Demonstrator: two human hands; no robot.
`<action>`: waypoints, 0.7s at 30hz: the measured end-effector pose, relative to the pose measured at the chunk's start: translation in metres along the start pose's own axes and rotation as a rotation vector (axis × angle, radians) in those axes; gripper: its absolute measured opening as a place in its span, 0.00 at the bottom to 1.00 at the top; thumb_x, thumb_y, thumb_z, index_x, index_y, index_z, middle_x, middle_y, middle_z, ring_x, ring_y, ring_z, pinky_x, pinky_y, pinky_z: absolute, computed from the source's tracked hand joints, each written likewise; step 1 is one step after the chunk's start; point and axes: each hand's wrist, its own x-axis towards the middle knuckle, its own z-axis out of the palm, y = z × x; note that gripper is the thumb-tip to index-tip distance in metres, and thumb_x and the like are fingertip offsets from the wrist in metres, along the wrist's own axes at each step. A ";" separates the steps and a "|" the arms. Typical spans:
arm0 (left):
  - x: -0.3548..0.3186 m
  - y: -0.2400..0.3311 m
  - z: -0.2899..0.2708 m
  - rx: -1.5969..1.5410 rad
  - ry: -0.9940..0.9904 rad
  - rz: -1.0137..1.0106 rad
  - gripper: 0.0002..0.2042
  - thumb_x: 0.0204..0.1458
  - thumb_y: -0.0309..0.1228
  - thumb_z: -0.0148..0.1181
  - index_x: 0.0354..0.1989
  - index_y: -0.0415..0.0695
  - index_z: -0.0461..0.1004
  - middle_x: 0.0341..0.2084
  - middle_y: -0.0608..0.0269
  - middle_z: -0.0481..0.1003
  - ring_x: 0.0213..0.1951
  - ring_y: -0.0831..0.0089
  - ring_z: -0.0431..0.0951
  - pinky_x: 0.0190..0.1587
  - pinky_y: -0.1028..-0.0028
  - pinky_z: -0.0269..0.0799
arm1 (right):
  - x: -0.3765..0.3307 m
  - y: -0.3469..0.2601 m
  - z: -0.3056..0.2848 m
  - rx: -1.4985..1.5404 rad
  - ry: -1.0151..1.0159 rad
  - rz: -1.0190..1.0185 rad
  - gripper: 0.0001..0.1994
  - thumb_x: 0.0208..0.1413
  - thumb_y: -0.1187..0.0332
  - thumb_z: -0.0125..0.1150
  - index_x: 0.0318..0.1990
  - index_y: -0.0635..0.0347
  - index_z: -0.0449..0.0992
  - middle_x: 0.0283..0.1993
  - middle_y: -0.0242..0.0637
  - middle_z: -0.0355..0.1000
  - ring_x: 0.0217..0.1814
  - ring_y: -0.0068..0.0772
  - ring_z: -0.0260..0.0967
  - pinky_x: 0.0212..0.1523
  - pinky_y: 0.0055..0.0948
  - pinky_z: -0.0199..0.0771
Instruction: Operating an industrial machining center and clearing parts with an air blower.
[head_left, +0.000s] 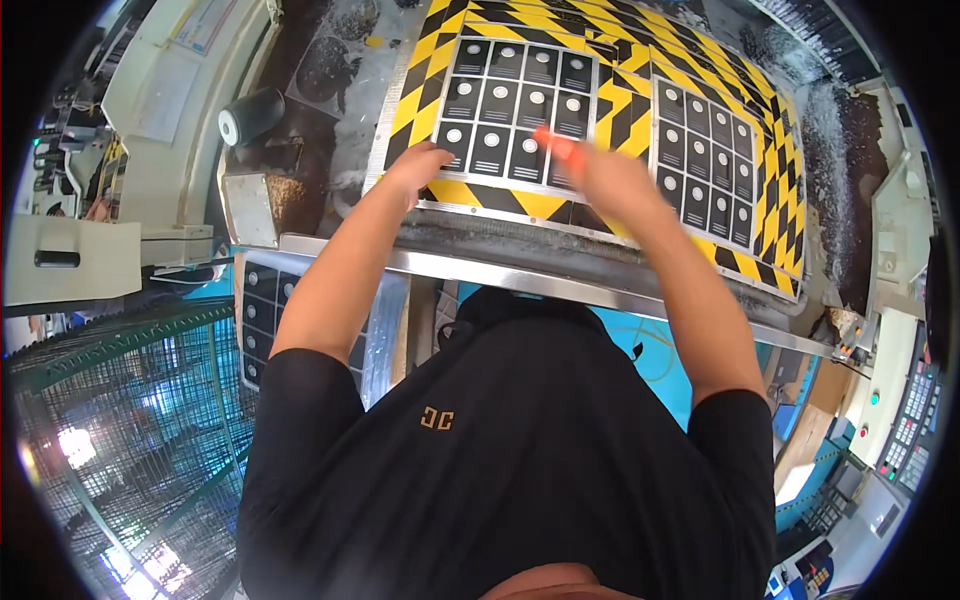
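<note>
On a bed covered with yellow-and-black striped tape [535,203] lie two sheets of black rectangular pieces with pale round marks, set in white borders. The left sheet [500,101] is between my hands. At its lower-left corner, my left hand [415,170] rests with its fingers stretched over the edge. My right hand [617,187] is closed around an orange-red tool [563,148] over the lower right of that sheet. Motion blurs the tool, so its exact kind and tip cannot be made out. The right sheet [698,152] lies beyond my right hand.
A dark cylinder with a white end [254,116] lies left of the bed, above a metal block [251,210]. A metal rail [500,272] runs along the front. Below it, at left, is another black-pieced sheet [262,312]. A button control panel [912,400] stands far right.
</note>
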 end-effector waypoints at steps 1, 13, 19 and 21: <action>0.008 -0.003 0.000 0.011 -0.050 -0.016 0.26 0.54 0.33 0.60 0.62 0.39 0.67 0.60 0.51 0.70 0.62 0.62 0.66 0.63 0.59 0.58 | 0.014 0.001 -0.018 0.148 -0.023 0.153 0.23 0.62 0.45 0.55 0.49 0.56 0.74 0.40 0.47 0.79 0.43 0.51 0.79 0.44 0.46 0.76; 0.027 -0.008 0.010 0.078 0.035 0.055 0.27 0.53 0.35 0.62 0.61 0.36 0.69 0.49 0.54 0.75 0.48 0.67 0.71 0.52 0.66 0.64 | -0.102 0.025 0.030 -0.111 -0.031 0.126 0.21 0.62 0.48 0.56 0.48 0.57 0.72 0.34 0.49 0.78 0.38 0.54 0.78 0.39 0.50 0.75; 0.088 -0.042 -0.036 -0.051 -0.010 -0.046 0.07 0.54 0.32 0.61 0.37 0.44 0.76 0.25 0.67 0.70 0.24 0.75 0.68 0.25 0.72 0.63 | -0.099 0.067 -0.015 0.088 0.121 0.270 0.20 0.62 0.50 0.57 0.47 0.58 0.69 0.35 0.49 0.78 0.39 0.56 0.77 0.41 0.50 0.75; 0.097 -0.036 -0.040 -0.004 0.016 -0.140 0.05 0.54 0.33 0.61 0.34 0.47 0.74 0.22 0.70 0.67 0.21 0.77 0.66 0.22 0.73 0.63 | -0.115 0.081 -0.016 0.062 0.167 0.284 0.20 0.62 0.52 0.57 0.49 0.59 0.68 0.36 0.52 0.78 0.40 0.58 0.76 0.41 0.51 0.73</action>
